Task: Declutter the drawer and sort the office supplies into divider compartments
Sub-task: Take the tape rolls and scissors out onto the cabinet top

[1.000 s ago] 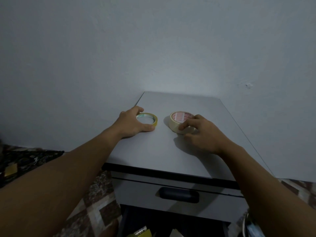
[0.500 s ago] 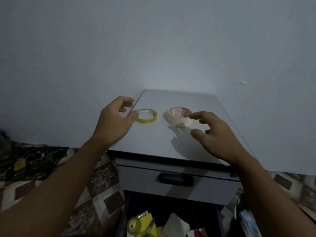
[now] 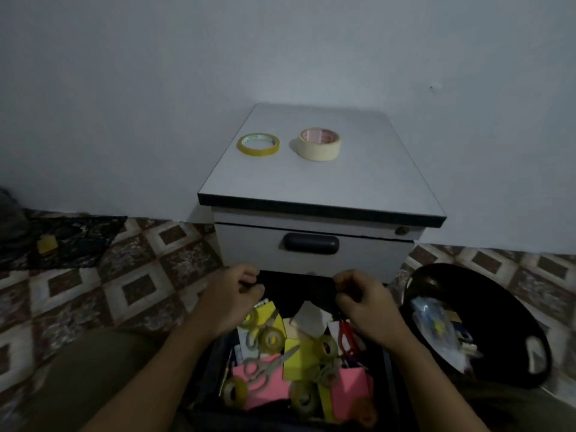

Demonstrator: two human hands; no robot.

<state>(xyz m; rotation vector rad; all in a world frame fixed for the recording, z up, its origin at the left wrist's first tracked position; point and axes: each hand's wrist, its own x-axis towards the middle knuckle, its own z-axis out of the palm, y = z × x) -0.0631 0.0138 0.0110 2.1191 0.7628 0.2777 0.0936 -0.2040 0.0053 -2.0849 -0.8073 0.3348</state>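
An open black drawer [image 3: 209, 372] at the bottom of the head view is crammed with supplies: scissors [image 3: 265, 366], pink sticky notes [image 3: 271, 389], yellow sticky notes [image 3: 300, 361] and several small tape rolls [image 3: 272, 338]. My left hand [image 3: 232, 299] and right hand [image 3: 363, 304] hover side by side over the drawer's far end, fingers loosely curled, holding nothing. A thin yellow tape ring [image 3: 258, 152] and a wide cream masking tape roll [image 3: 318, 151] lie flat on the cabinet top [image 3: 327, 188]. No dividers are visible.
The grey cabinet's upper drawer is closed, with a dark handle [image 3: 311, 243]. A black round bin [image 3: 498, 310] holding mixed scraps stands on the floor to the right. Patterned tiles and a dark mat [image 3: 62, 241] lie to the left. A wall is behind.
Both hands let go of the two tape rolls on the cabinet top and pulled back down to the open drawer. The view tilted down, showing the drawer's contents.
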